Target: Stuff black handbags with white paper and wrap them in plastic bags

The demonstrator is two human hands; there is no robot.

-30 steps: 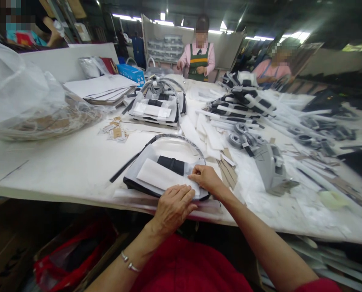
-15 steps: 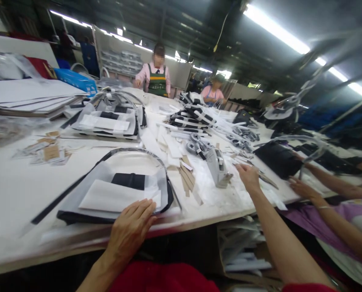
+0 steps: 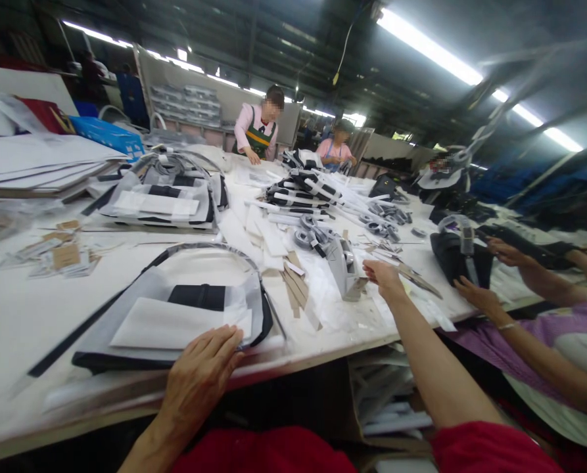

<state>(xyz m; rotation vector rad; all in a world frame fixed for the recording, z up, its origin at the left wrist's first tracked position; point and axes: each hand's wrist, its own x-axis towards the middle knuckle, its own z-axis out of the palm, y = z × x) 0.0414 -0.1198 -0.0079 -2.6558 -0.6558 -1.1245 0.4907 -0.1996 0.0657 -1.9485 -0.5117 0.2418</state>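
Note:
In the head view a black handbag [image 3: 199, 297] lies flat on the table, partly wrapped in translucent white sheeting, its long strap looped behind it. A white foam sheet [image 3: 160, 323] covers its near part. My left hand [image 3: 204, 361] rests on the near right edge of the foam and bag, fingers stretched out and close together. To the right stands a grey tape dispenser [image 3: 342, 266]. My right hand [image 3: 384, 276] is at its cutter end with thumb and fingers pinched; whatever is between the fingertips is too small to make out.
Another wrapped bag [image 3: 158, 197] lies behind. Cardboard tags [image 3: 66, 256] are scattered at left; tape rolls [image 3: 313, 233] and brown paper strips [image 3: 296, 282] lie mid-table. At right, a co-worker's hands [image 3: 478, 295] handle a black bag [image 3: 461, 259]. Two people work across the table.
My right hand has moved left, from beside the tape dispenser to its cutter end. My left hand stays on the bag. The view has shifted slightly, and the person across leans further over the table.

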